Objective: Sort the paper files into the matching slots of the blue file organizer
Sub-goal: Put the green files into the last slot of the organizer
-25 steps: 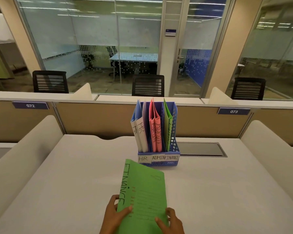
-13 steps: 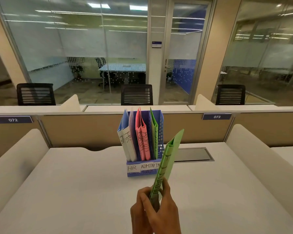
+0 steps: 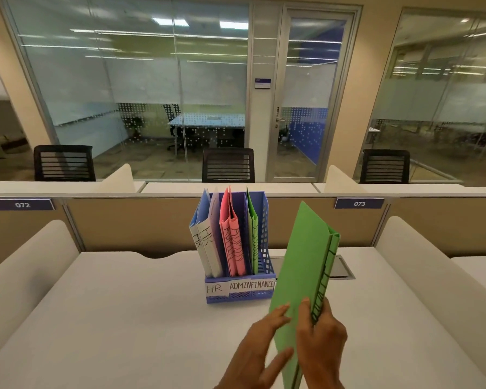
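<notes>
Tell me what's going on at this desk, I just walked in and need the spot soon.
A person is sorting coloured paper files into a blue file organizer labelled HR, ADMIN and FINANCE. The right hand grips a green file upright in front of the organizer and to its right, while the left hand rests open against its near face. White and blue HR files, pink ADMIN files and one green FINANCE file stand in their slots. The held file is not yet slotted.

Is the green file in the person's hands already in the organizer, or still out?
Out. The green file is held upright above the desk by the right hand, right of the blue organizer.
</notes>
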`<state>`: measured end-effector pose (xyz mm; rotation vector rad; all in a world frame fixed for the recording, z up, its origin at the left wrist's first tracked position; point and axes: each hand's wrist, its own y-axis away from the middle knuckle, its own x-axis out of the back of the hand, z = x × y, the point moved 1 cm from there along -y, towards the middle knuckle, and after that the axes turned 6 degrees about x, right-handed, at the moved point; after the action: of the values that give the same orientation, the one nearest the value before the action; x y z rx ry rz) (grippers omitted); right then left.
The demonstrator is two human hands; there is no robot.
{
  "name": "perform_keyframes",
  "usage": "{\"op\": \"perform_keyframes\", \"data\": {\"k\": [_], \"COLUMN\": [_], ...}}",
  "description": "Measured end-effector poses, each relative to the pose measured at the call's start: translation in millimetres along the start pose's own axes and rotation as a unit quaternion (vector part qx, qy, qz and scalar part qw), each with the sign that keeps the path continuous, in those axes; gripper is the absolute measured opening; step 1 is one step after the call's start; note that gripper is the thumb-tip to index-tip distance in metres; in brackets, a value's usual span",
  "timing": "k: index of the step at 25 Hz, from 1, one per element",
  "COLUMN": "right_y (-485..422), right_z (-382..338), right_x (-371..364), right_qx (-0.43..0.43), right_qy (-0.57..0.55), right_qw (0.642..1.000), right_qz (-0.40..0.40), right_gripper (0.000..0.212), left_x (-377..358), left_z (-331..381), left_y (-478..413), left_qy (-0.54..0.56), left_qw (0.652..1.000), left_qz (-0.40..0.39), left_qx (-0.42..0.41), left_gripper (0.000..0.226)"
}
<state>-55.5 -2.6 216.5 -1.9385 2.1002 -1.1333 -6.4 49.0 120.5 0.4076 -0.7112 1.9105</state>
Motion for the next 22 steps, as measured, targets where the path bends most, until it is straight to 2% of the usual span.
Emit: {"op": "perform_keyframes", "data": {"k": [1, 2, 3, 6, 8, 11, 14, 22], "right_y": [-3.9, -8.7, -14.0, -33.7, -49.0, -75.1, -102.0, -158.6], "right_z": [2.2, 3.5, 4.5, 5.8, 5.9, 8.7, 13.4, 30.1], "right_x": [-1.4, -2.7, -4.0, -9.6, -18.1, -37.8, -65.0, -166.9], "right_qx": [0.017, 0.031, 0.043, 0.080, 0.107, 0.132, 0.142, 0.140], "right_qy": [-0.004, -0.014, -0.027, -0.076, -0.101, -0.116, -0.122, -0.165], "right_qw": [1.000, 0.999, 0.999, 0.994, 0.989, 0.984, 0.981, 0.976], "right_qz": [0.003, 0.005, 0.006, 0.022, 0.027, 0.032, 0.044, 0.023], "right_gripper": [0.024, 0.027, 0.030, 0.042, 0.042, 0.037, 0.034, 0.031], "left_x": [92.3, 126.1, 107.2, 121.4, 132.9, 160.7, 162.9, 140.1], "left_z": [-37.7, -66.8, -80.5, -131.7, -165.8, -199.0, -206.9, -245.1], "left_y": [23.4, 57.4, 62.0, 50.6, 41.9, 22.9, 3.6, -10.8], "left_qy": [-0.027, -0.082, -0.095, -0.148, -0.169, -0.200, -0.224, -0.332], "left_qw": [0.998, 0.983, 0.987, 0.968, 0.954, 0.926, 0.911, 0.890], "left_qz": [0.023, 0.151, 0.104, 0.085, 0.088, 0.047, 0.014, 0.047], "left_qx": [0.046, 0.059, 0.079, 0.183, 0.231, 0.316, 0.345, 0.309], "left_gripper": [0.046, 0.044, 0.044, 0.053, 0.059, 0.065, 0.067, 0.069]}}
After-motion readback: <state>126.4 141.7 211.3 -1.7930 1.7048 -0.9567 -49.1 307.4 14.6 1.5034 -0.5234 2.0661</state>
